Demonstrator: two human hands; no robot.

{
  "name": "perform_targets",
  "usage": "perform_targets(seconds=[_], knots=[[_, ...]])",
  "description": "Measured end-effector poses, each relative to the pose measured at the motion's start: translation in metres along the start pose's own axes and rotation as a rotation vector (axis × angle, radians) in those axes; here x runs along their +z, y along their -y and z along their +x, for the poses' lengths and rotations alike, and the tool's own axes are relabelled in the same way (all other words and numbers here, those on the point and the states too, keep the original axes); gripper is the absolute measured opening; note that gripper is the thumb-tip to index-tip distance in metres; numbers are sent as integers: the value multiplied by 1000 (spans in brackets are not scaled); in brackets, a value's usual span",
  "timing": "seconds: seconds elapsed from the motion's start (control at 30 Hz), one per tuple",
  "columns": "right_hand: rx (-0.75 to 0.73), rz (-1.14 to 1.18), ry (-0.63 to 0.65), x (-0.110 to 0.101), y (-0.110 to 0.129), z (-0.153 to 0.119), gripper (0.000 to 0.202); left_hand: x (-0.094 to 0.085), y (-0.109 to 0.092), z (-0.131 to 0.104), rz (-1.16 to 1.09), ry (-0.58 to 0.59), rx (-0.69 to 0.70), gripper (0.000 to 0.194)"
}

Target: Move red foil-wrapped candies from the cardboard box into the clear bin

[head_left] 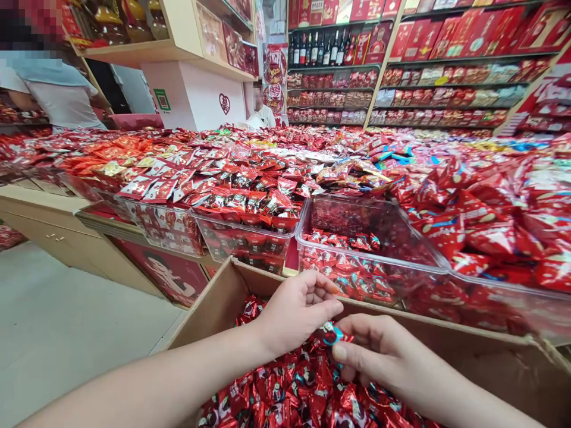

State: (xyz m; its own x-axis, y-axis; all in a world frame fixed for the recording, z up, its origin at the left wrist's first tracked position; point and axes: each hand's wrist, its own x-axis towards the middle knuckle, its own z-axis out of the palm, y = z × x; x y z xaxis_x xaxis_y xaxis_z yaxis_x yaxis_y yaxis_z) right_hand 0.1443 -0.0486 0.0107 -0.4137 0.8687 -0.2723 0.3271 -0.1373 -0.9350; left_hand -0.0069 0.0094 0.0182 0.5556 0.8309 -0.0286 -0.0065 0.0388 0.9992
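Observation:
A red wrapped candy (331, 334) with a blue patch is pinched between the thumb and fingers of my right hand (383, 351), just above the pile. My left hand (294, 309) hovers beside it with curled fingers and its thumb close to the candy. Whatever those fingers hold, if anything, is hidden. Below both hands lies a heap of shiny red wrapped candies (276, 386) inside an open cardboard box (214, 291). My forearms cover part of the box.
Past the box stands a clear plastic bin (348, 258), partly filled with similar candies. Full bins of red packets (254, 205) flank it. Triangular red packets (482, 232) pile up on the right. Shelves (383, 71) with bottles and boxes rise behind. A person (62, 89) stands at far left.

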Motion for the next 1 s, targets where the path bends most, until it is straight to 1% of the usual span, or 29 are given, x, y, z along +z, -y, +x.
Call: perform_targets(seconds=[0.07, 0.13, 0.2, 0.23, 0.4, 0.47, 0.57, 0.67, 0.8, 0.9, 1.0], knots=[[0, 169, -7, 1, -9, 4, 20, 3, 2, -1, -6, 11, 0, 19], [-15, 230, -37, -2, -13, 5, 21, 4, 3, -2, 49, 72, -38, 21], [-44, 224, -72, -7, -14, 4, 21, 5, 5, -4, 113, 131, -99, 24], [-63, 209, -89, -9, -14, 3, 20, 5, 5, -4, 127, 138, -124, 25], [-134, 155, -167, -10, -15, 0, 21, 7, 5, -3, 54, 47, -152, 23], [-157, 151, -189, -10, -14, 0, 20, 7, 4, -2, 35, 57, -171, 23], [-187, 177, -228, -11, -10, 0, 19, 4, 2, -1, 37, 116, -201, 23], [-174, 226, -252, -12, -8, 0, 19, 3, 0, -2, 62, 158, -187, 23], [-161, 266, -250, -13, -8, 2, 21, 4, -2, -5, 14, 169, -135, 25], [-139, 337, -203, -12, -10, 4, 25, 4, -1, -6, -7, 146, -91, 28], [-140, 329, -166, -11, -12, 6, 26, 4, 2, -6, 9, 172, -73, 35]])
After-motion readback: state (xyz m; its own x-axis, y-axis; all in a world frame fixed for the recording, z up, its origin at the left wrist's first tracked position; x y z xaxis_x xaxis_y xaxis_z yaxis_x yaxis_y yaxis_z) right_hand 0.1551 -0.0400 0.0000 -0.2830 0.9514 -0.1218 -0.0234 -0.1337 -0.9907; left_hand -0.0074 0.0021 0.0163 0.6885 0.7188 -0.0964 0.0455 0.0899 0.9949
